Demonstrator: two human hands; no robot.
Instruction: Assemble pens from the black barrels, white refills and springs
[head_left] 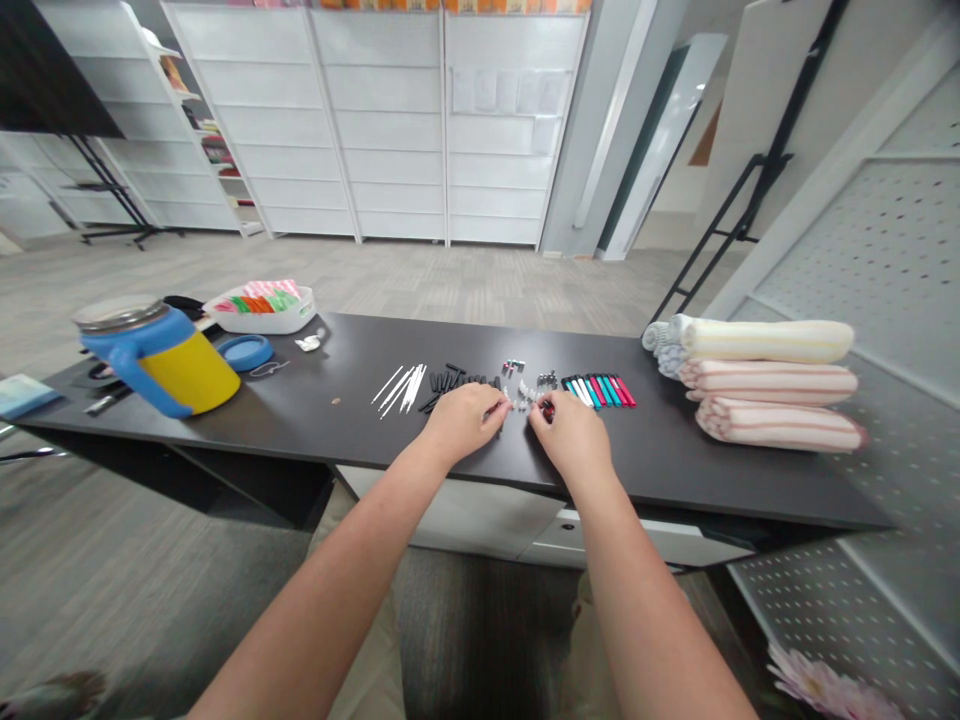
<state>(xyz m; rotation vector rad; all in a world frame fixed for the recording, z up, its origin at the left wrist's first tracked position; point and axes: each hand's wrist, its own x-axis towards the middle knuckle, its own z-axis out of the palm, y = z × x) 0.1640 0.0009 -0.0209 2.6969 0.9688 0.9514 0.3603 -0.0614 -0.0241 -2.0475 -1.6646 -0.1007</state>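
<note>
Both my hands rest on the dark table among small pen parts. My left hand is closed in a pinch on a small pale part I cannot name, near a cluster of clear little pieces. My right hand is closed too, pinching a small red and black piece. Behind my hands lie a fan of white rods, a pile of black parts, small metal bits and a row of coloured pen barrels.
A blue and yellow jug lies at the table's left, with a blue lid and a white tray of coloured items behind. Rolled striped towels are stacked at the right. White cabinets line the far wall.
</note>
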